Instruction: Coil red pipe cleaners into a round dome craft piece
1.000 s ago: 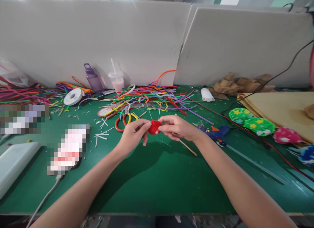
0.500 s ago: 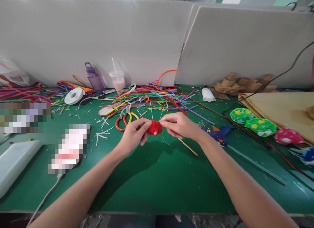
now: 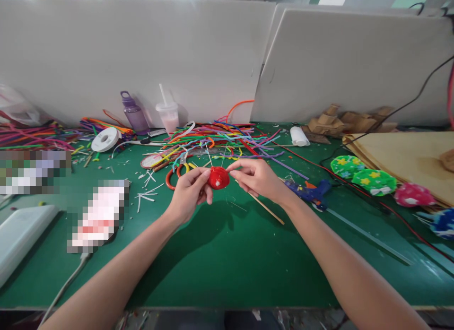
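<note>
Red and fuzzy, our disc (image 3: 219, 178) above the table (image 3: 227, 268) looks shaped, far-side strands (image 3: 209, 155) left loose; our left hand (image 3: 187, 193) pinches its left edge; whether our right hand (image 3: 258, 178) grips its right, we cannot tell.

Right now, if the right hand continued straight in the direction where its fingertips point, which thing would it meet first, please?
Most likely the red piece held by the left hand. The right hand has its fingertips right at that edge, perhaps already touching; depth is unclear.
</note>
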`<state>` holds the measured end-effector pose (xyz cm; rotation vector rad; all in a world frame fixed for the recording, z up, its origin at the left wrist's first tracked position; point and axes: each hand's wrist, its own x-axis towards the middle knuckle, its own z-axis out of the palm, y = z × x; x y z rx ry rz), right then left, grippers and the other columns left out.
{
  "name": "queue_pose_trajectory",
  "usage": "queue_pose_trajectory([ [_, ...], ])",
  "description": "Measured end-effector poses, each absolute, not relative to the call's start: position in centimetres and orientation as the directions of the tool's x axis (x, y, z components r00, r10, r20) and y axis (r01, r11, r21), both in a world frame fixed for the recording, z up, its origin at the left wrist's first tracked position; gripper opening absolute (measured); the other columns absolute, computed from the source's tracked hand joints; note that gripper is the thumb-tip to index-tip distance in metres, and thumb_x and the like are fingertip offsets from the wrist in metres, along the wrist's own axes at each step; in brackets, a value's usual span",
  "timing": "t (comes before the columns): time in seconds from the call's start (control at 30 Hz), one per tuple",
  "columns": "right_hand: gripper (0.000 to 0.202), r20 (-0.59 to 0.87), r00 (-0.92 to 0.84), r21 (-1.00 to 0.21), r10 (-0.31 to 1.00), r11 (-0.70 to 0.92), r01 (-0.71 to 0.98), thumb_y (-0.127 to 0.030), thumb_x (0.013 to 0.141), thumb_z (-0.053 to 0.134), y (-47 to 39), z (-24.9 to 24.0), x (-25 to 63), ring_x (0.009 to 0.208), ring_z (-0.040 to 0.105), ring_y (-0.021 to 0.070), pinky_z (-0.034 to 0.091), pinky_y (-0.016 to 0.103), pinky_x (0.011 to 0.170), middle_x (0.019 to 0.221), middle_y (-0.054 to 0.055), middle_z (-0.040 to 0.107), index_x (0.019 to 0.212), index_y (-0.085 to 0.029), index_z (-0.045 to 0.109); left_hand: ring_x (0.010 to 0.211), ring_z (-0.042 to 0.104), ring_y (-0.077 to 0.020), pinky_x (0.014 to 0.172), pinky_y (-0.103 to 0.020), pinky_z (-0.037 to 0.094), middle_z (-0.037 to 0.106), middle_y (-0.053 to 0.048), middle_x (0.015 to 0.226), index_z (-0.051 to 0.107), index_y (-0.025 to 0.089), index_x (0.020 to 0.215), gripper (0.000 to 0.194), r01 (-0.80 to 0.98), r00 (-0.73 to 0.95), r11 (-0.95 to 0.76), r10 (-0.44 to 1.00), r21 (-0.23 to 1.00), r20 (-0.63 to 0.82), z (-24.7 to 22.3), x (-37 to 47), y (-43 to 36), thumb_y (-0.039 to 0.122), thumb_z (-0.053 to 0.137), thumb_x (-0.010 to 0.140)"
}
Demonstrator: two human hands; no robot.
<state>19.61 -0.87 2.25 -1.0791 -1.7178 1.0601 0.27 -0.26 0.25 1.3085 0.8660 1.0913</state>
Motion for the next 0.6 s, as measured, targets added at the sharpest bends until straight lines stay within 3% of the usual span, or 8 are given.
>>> queue_pose_trajectory([
  [0.17, 0.015, 0.189, -0.332, -0.934, 0.924, 0.274, 0.231, -0.025, 0.089, 0.052, -0.94, 2.03, 19.23, 0.029, 0.035, 0.0030, 0.025, 0.017, 0.029, 0.043, -0.007, 0.047, 0.080, -0.016, 0.060, 0.033, 0.045, -0.0069, 0.033, -0.016, 0.017, 0.055, 0.002, 0.041, 0.059, 0.016, 0.083, 0.028, -0.131, 0.351, -0.015, 0.935, 0.991, 0.061, 0.31, 0.37, -0.38, 0.044, 0.061, 0.083],
  [0.6, 0.012, 0.190, -0.369, -0.948, 0.910, 0.268, 0.172, -0.024, 0.092, 0.047, -0.85, 1.99, 19.51, 0.028, 0.034, 0.0033, 0.026, 0.016, 0.029, 0.043, -0.008, 0.048, 0.087, -0.018, 0.056, 0.032, 0.035, -0.0012, 0.035, -0.018, 0.017, 0.054, 0.005, 0.051, 0.061, 0.014, 0.084, 0.024, -0.206, 0.332, -0.035, 0.938, 0.978, 0.103, 0.39, 0.42, -0.36, 0.035, 0.070, 0.077],
])
